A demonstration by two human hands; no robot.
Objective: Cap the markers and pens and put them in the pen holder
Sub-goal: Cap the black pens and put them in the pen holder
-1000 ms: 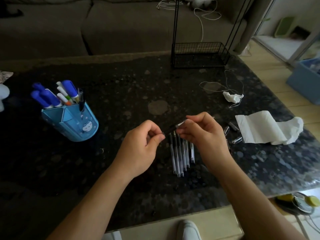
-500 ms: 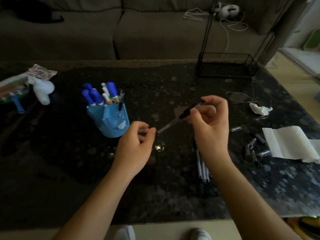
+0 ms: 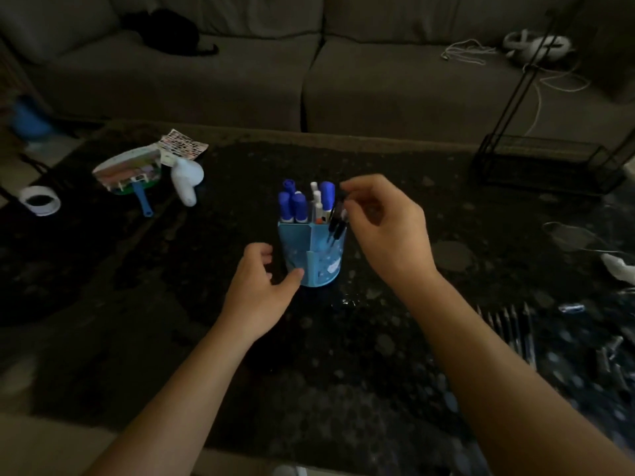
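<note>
Hovering above the pen holder (image 3: 311, 255), my right hand (image 3: 388, 231) had fingers loosely spread, empty; my left hand (image 3: 257, 286) curled half-open beside its base, thumb touching.

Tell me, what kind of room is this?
Probably a living room at home: a big grey fabric sofa stands behind a low dark speckled stone table, where a light blue plastic pen holder sits.

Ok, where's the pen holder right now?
In the head view, the blue pen holder stands mid-table, between the left hand near its base and the right hand at its rim.
</note>
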